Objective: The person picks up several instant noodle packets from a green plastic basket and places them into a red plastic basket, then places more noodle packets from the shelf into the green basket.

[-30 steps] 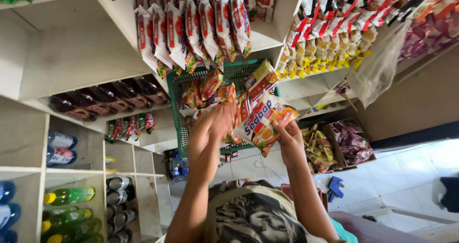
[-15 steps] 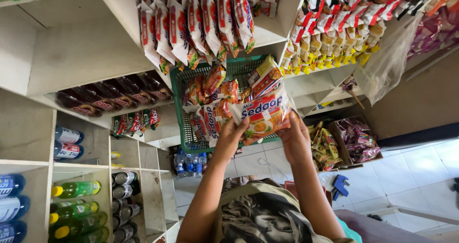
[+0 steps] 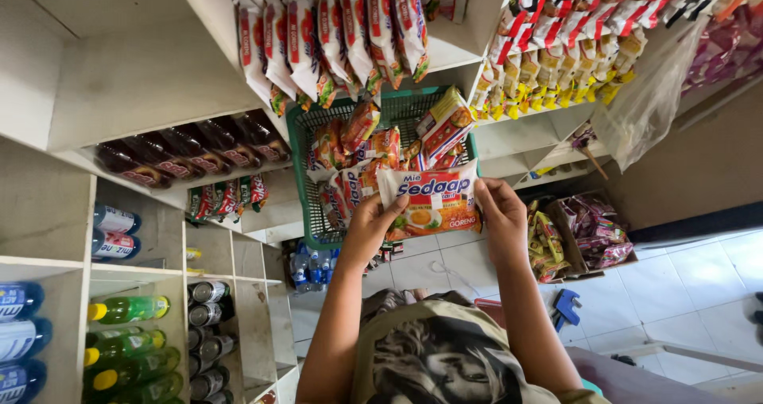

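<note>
Near the middle of the frame both hands hold one flat noodle packet (image 3: 430, 201), white along the top and orange-red below, stretched level between them. The left hand (image 3: 373, 228) clamps its left edge, thumb on the printed face and fingers curled behind; the right hand (image 3: 499, 217) pinches the right edge the same way, so the hands stand apart with the packet spanning the gap. Just above and behind the packet sits a green wire basket (image 3: 300, 146), filled with more noodle packets (image 3: 359, 146) in red, orange and white lying at odd angles. Above the basket, at the top centre, a row of white-and-red bags (image 3: 330, 34) hangs from a white shelf (image 3: 131, 74). Dark bottles (image 3: 187, 151) lie along a shelf at centre left, and green bottles with yellow caps (image 3: 127, 309) fill a compartment at lower left. At upper right hang strips of small yellow and red sachets (image 3: 556, 62). A box of snack packs (image 3: 584, 233) rests on the tiled floor (image 3: 691, 293) at right.
</note>
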